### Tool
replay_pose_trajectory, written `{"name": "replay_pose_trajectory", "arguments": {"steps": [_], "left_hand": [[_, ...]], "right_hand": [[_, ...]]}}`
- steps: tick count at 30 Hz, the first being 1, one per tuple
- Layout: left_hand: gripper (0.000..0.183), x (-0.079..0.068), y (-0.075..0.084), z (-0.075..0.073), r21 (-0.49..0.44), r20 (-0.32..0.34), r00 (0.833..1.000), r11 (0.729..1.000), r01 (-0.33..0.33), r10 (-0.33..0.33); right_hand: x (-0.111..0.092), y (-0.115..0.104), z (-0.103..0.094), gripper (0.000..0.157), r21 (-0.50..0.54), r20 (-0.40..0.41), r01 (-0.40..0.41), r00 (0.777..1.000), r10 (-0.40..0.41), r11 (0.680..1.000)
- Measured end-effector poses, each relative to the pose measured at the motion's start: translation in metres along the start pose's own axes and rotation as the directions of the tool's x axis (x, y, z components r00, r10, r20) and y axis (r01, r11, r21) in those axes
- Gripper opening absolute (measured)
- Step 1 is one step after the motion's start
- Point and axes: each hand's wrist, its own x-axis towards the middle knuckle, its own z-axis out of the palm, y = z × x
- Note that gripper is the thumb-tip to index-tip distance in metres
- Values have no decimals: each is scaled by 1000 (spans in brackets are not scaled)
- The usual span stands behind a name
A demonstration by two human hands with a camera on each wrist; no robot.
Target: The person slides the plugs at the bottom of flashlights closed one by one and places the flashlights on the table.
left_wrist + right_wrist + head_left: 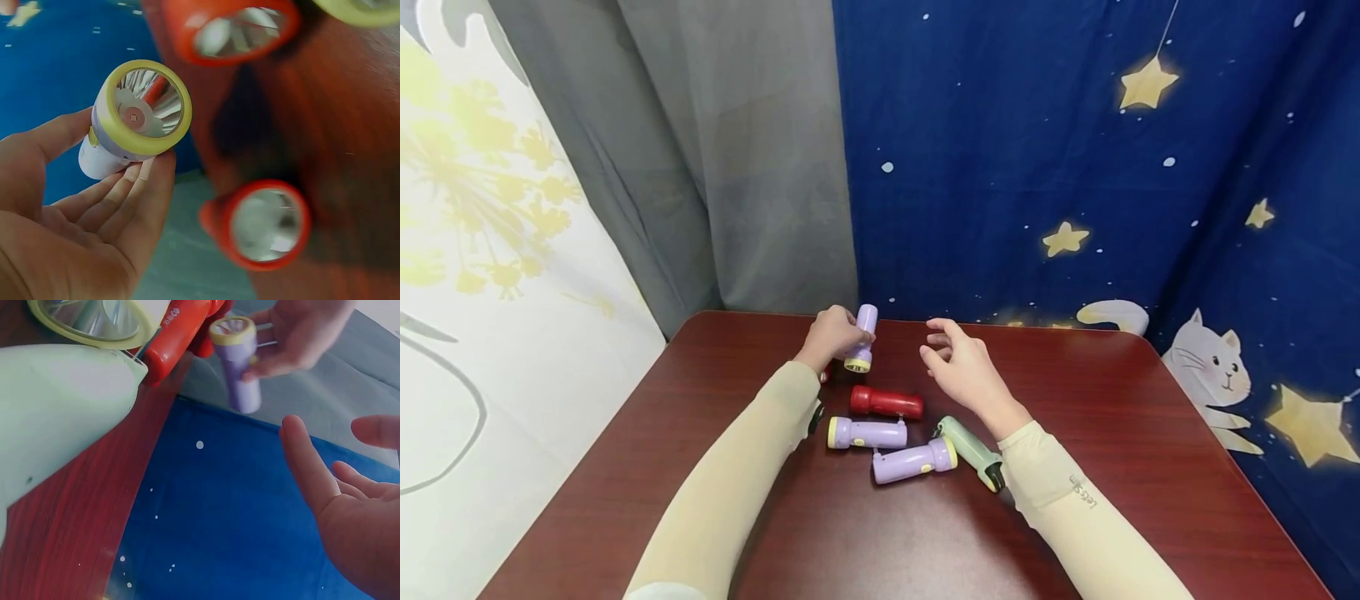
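Right sleeve [1060, 496]: cream, over the desk's [1150, 442] right half; its lettering [1083, 491] appears to read "LetsSlim".
Near purple flashlight [910, 464]: lying flat, yellow rim toward the desk's right edge.
Green flashlight [967, 447]: slanted just beside that rim, one end black.
Middle purple flashlight [880, 434]: yellow rim toward the left edge.
Red flashlight [887, 403]: lying beyond the purple pair; the right wrist view alone shows white lettering on a red body, too small to read.
Second red flashlight [826, 374]: mostly hidden by the left wrist.
Right hand [967, 375]: raised, fingers loosely bent, thumb and forefinger wide apart.
Left hand [835, 337]: thumb and fingers pinch the held purple flashlight [867, 319] near the desk's far edge, left of middle.
Left wrist view: alone looks straight into its lens [153, 106], plus two red-rimmed ones.
Curtain [970, 167]: blue with stars, behind the far edge.
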Motion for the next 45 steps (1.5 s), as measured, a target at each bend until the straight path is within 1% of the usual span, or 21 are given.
{"name": "replay_pose_trajectory", "arguments": {"steps": [4, 6, 8, 9, 11, 13, 15, 16, 17, 18, 19, 20, 22, 25, 26, 29, 32, 33, 36, 41, 45], "left_hand": [[43, -1, -5, 6, 45, -22, 1000, 999, 6, -5], [43, -1, -6, 6, 68, -21, 1000, 998, 5, -4], [43, 2, -8, 7, 115, -14, 1000, 993, -6, 8], [44, 15, -20, 11, 126, -19, 999, 991, -39, 41], [42, 30, -29, 14, 183, -8, 999, 982, -47, 49], [45, 50, -43, 22, 232, 3, 998, 971, -55, 56], [45, 75, -60, 33, 265, -2, 999, 963, -49, 52], [43, 75, -58, 35, 295, 8, 1000, 955, -19, 18], [43, 82, -64, 39, 308, 6, 1000, 951, -18, 17], [44, 84, -66, 42, 316, 11, 1000, 949, -17, 14], [42, 85, -68, 44, 327, -2, 1000, 945, -20, 22], [40, 82, -66, 44, 329, -4, 1000, 944, -18, 21], [38, 65, -55, 39, 317, 9, 1000, 948, -12, 9], [33, 39, -36, 30, 301, -6, 1000, 953, -1, 3], [36, 42, -41, 32, 288, -6, 1000, 958, -8, 10], [36, 30, -32, 30, 306, -36, 999, 952, -3, 15], [37, 25, -28, 31, 322, -57, 998, 947, -14, 34], [34, 10, -15, 26, 331, -57, 998, 944, 1, 19], [33, 7, -12, 27, 349, -68, 997, 937, -4, 30], [25, 2, -5, 25, 385, -85, 995, 923, -13, 50], [22, 2, -5, 26, 399, -94, 993, 916, -29, 73]], "right_hand": [[-2, -1, 0, 47, -14, 11, 0, 1000, 0, 1000], [-2, -1, -1, 47, -23, 13, 0, 1000, 1, 1000], [-2, -1, -1, 46, -36, 16, -3, 1000, 3, 999], [-3, -1, -1, 45, -45, 19, -3, 1000, 4, 999], [-3, 0, -1, 45, -66, 26, -2, 1000, 4, 998], [-3, 1, 0, 44, -86, 32, -3, 999, 6, 996], [-2, 3, 0, 43, -103, 38, 1, 999, 3, 995], [-2, 3, 0, 42, -106, 41, 2, 999, 3, 994], [-1, 3, 0, 41, -107, 45, 3, 999, 2, 994], [-1, 3, 1, 40, -109, 49, 7, 999, -1, 994], [-1, 3, 1, 39, -109, 54, 10, 999, -4, 994], [0, 3, 1, 38, -109, 60, 13, 998, -6, 994], [-1, 3, 2, 36, -106, 68, 16, 998, -9, 994], [-2, 4, 2, 33, -102, 69, 20, 998, -13, 995], [-2, 4, 2, 33, -104, 67, 21, 998, -14, 994], [-4, 5, 1, 32, -112, 63, 25, 998, -18, 993], [-5, 6, 1, 32, -124, 57, 30, 998, -23, 992], [-5, 7, 1, 32, -127, 58, 33, 998, -26, 991], [-6, 8, 0, 32, -134, 60, 40, 998, -32, 990], [-7, 11, -1, 32, -148, 71, 47, 997, -37, 988], [-9, 12, -3, 31, -150, 85, 41, 996, -29, 988]]}}
